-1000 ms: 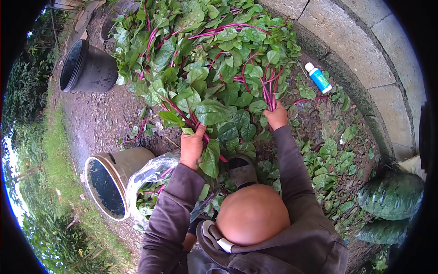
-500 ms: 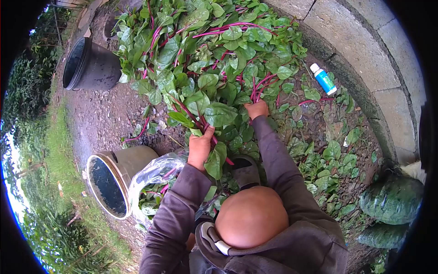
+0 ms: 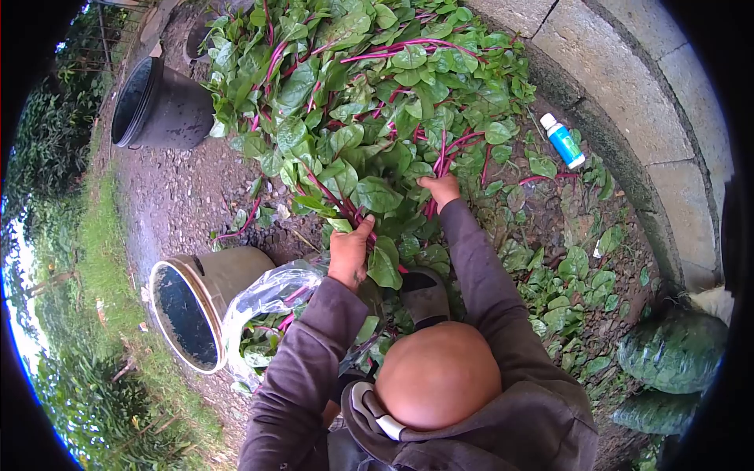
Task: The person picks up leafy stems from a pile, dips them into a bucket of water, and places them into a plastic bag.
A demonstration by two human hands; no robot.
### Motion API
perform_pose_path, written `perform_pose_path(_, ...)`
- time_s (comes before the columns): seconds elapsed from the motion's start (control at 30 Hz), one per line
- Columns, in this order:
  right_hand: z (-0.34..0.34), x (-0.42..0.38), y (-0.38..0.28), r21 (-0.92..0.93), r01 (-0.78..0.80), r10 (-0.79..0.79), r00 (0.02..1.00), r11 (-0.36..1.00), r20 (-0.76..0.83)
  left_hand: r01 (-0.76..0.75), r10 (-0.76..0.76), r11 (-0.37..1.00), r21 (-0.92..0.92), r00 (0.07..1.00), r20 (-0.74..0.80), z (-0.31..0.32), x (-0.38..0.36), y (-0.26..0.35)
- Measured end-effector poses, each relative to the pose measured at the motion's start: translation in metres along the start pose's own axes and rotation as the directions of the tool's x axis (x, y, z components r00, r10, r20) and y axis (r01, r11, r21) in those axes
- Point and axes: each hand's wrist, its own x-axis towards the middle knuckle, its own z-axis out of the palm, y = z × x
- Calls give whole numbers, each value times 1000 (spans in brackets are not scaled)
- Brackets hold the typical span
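Observation:
A big pile of leafy greens with purple-red stems, looking like Malabar spinach [image 3: 345, 94], spreads over the ground ahead of me. My left hand [image 3: 348, 250] is closed around a bunch of Malabar spinach stems [image 3: 342, 202], its leaves pointing forward and the cut ends poking out behind the hand. Further right, my right hand [image 3: 441, 191] grips red stems [image 3: 446, 161] at the near edge of the pile; its fingertips are partly hidden by leaves. Beside my left forearm is a clear plastic bag [image 3: 271, 292] with greens inside.
A pale bucket [image 3: 236, 271] lies tipped at left, near a dark bucket [image 3: 177, 106]. A blue bottle with white cap [image 3: 563, 143] lies by the curved block wall [image 3: 620, 94]. Loose leaves [image 3: 569, 298] litter the soil at right, near full green bags [image 3: 675, 349].
Both hands keep their hold on the stems and have barely moved. The whole view has shifted slightly.

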Motion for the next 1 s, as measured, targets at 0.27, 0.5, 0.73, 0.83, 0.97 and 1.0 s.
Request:
perform_pose_path(0.27, -4, -15, -9, 118, 75, -99, 973, 990, 209, -53, 56, 996, 73, 997, -52, 6, 18, -10)
perform_pose_path(0.5, 1, -14, 4, 259, 60, -146, 934, 964, 325, 83, -83, 996, 20, 996, -32, 2, 29, -16)
perform_pose_path(0.73, 2, -99, -32, -237, 358, -339, 933, 903, 120, 113, -107, 993, -26, 979, 175, 19, 8, -9)
perform_pose_path(0.83, 17, -142, -37, -488, 553, -442, 833, 675, 333, 80, -95, 995, 59, 946, 309, 31, -7, -11)
perform_pose_path(0.97, 15, -159, -55, -283, 651, -408, 697, 704, 589, 98, -90, 995, -11, 951, 296, 15, -7, -10)
perform_pose_path(1.0, 14, -156, -59, -286, 657, -336, 652, 697, 679, 83, -53, 990, -117, 969, 240, 14, -9, -7)
